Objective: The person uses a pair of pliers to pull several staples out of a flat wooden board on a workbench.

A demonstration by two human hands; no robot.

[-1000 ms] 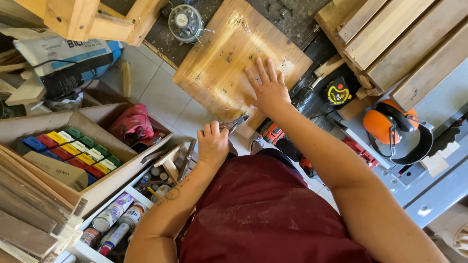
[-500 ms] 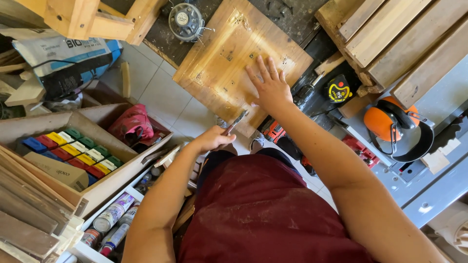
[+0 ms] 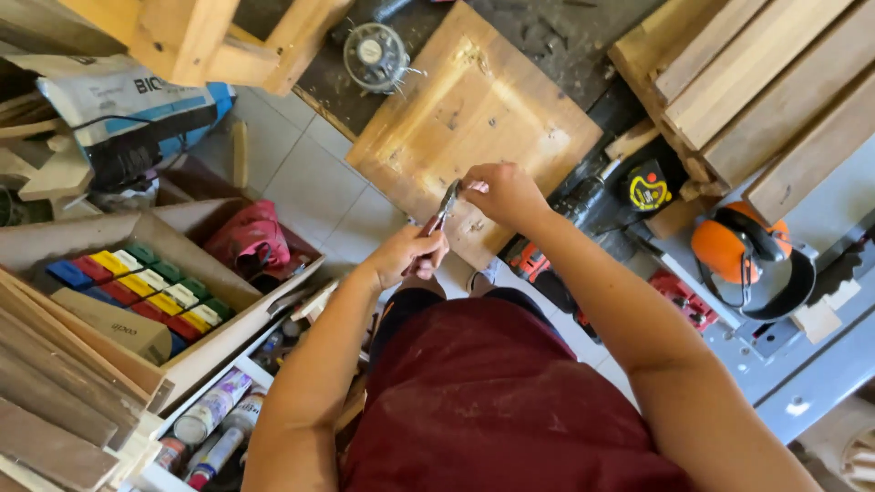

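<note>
- Now the left hand point(image 3: 408, 255) grips the red handles of a pair of pliers point(image 3: 439, 217), fingers wrapped tight round them, the metal nose pointing up toward the right hand point(image 3: 503, 193).
- Right-hand fingers are pressed together in a pinch at the pliers' tip; what they pinch is too small to tell.
- Judging by this, the step in hand is working a small piece at the tip, which calls for a steady squeeze and a firm pinch.
- Both hands hover over a worn wooden board point(image 3: 474, 118) lying on the tiled floor point(image 3: 310, 173).
- Around: a yellow tape measure point(image 3: 647, 189), orange ear defenders point(image 3: 743, 255) on a grey table point(image 3: 820, 364), stacked planks point(image 3: 766, 82), a box of coloured blocks point(image 3: 146, 282).
</note>
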